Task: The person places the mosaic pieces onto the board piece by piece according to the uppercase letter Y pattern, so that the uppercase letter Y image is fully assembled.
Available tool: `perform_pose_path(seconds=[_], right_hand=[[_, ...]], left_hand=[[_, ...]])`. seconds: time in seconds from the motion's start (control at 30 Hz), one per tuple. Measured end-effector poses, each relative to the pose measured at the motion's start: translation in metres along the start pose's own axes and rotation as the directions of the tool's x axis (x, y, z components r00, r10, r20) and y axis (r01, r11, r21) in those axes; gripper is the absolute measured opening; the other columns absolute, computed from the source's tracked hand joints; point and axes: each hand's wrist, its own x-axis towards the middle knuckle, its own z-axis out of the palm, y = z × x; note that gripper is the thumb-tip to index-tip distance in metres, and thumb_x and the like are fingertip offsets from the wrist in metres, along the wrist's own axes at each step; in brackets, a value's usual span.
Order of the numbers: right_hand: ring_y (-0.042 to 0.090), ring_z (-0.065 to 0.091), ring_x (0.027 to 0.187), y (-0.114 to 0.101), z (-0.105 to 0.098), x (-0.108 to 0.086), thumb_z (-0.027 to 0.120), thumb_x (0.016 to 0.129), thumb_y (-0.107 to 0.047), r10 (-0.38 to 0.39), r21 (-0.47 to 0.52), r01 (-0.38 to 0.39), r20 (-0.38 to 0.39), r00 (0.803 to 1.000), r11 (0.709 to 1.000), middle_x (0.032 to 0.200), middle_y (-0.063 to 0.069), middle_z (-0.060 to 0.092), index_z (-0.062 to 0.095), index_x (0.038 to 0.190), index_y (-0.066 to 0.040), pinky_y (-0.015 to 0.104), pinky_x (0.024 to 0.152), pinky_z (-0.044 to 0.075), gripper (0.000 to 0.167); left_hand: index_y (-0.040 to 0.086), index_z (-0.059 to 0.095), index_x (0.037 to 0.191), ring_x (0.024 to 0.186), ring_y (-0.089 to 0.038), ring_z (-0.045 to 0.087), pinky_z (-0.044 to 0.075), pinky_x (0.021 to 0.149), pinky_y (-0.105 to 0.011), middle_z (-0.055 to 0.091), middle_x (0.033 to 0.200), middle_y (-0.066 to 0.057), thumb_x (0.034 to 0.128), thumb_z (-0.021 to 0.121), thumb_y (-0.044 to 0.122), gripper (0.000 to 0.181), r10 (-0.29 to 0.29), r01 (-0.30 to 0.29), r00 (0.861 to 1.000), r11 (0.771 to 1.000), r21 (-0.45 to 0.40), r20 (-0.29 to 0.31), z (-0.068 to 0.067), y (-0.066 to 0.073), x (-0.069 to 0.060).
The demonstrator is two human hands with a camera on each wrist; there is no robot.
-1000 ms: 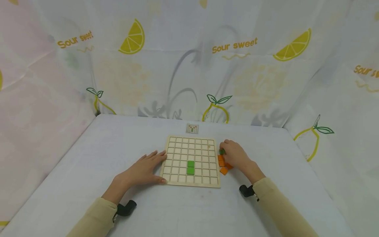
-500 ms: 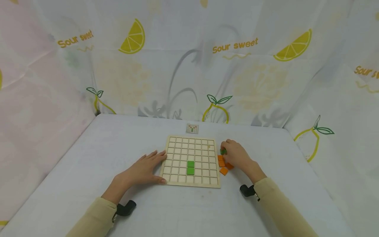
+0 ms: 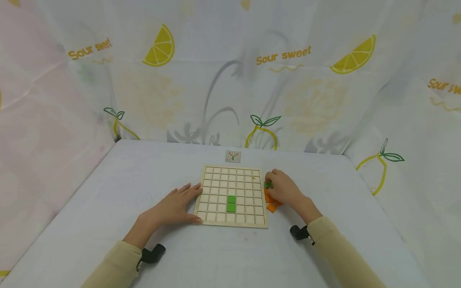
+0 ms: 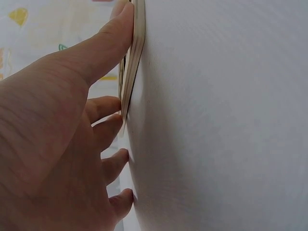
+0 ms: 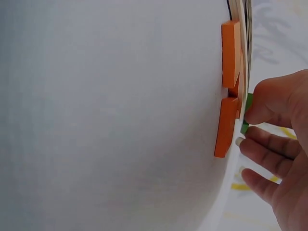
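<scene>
A square wooden grid board (image 3: 212,182) lies in the middle of the table in the head view. Two green tiles (image 3: 231,203) sit in it, one above the other. My left hand (image 3: 174,208) rests at its left edge, thumb at the near corner and fingers spread. Just off the right edge, my right hand (image 3: 284,190) pinches a green tile (image 3: 268,185) between thumb and fingers; the hand partly hides it. Several orange tiles (image 3: 271,208) lie under and beside that hand. Two orange tiles (image 5: 225,127) show their edges in the right wrist view.
Beyond the board lies a small printed card (image 3: 233,156) with a coloured grid pattern. A white cloth (image 3: 230,256) covers the table. Patterned fabric (image 3: 201,80) hangs behind and at both sides.
My right hand has shifted slightly left, bringing the green tile nearer the board's right edge. The left hand and the two tiles in the board stay put.
</scene>
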Motion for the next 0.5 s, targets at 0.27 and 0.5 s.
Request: perform_pose_path(seconds=[0.27, 0.5], right_hand=[[0.018, 0.048, 0.076, -0.008, 0.001, 0.0, 0.068, 0.077, -0.001, -0.005, 0.012, 0.005, -0.005, 1.0, 1.0, 0.086, 0.004, 0.058, 0.065, 0.093, -0.009, 0.032, 0.069, 0.047, 0.018], [0.017, 0.048, 0.076, -0.014, -0.002, -0.001, 0.07, 0.078, -0.002, -0.021, 0.006, 0.021, -0.009, 1.0, 1.0, 0.086, 0.003, 0.057, 0.064, 0.091, -0.01, 0.031, 0.069, 0.047, 0.016]], left_hand=[[0.015, 0.036, 0.155, 0.153, -0.038, 0.02, 0.018, 0.12, -0.066, 0.026, 0.166, -0.004, 0.0765, 0.076, 0.061, 0.099, 0.002, -0.002, 1.0, 1.0, 0.006, -0.002, -0.001, -0.002, 0.0], [0.016, 0.037, 0.154, 0.153, -0.037, 0.02, 0.018, 0.12, -0.066, 0.027, 0.165, -0.003, 0.076, 0.075, 0.062, 0.099, 0.001, -0.001, 1.0, 1.0, 0.004, -0.005, 0.002, -0.004, 0.001]])
